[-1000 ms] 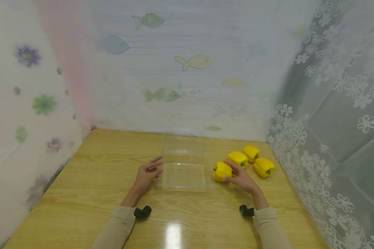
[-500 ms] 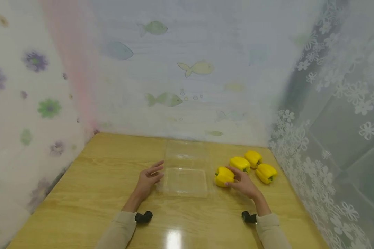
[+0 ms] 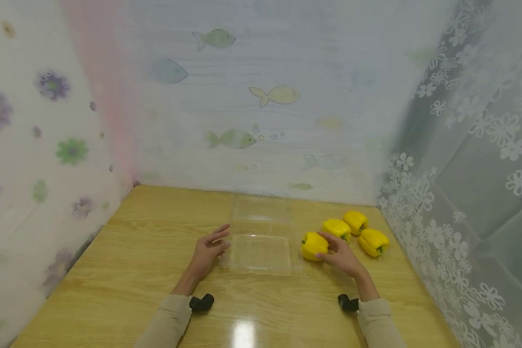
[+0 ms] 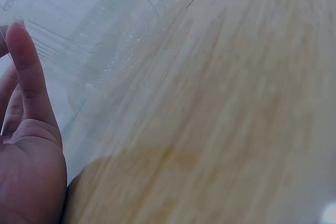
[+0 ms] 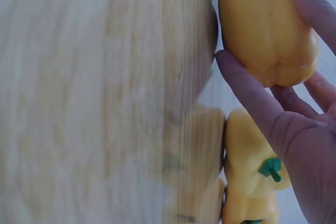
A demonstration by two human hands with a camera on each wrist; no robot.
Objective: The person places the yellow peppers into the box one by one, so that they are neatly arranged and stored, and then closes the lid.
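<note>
A yellow bell pepper sits to the right of a clear plastic clamshell container. My right hand grips this pepper from its right side, thumb at the near side and fingers at the far side. In the right wrist view, thumb and fingers lie round the pepper. My left hand is at the container's left edge, fingers extended and slightly bent. The left wrist view has the thumb against the container's edge; some fingertips are hidden. The container lies unfolded, lid section toward the back.
Several more bell peppers lie behind and to the right of the held one: one just behind, one at the back, one at the right. A wooden table carries everything, with patterned curtains around it.
The head view has tilted slightly, so everything sits a little lower in it. Both hands, the pepper and the container keep the same places on the table.
</note>
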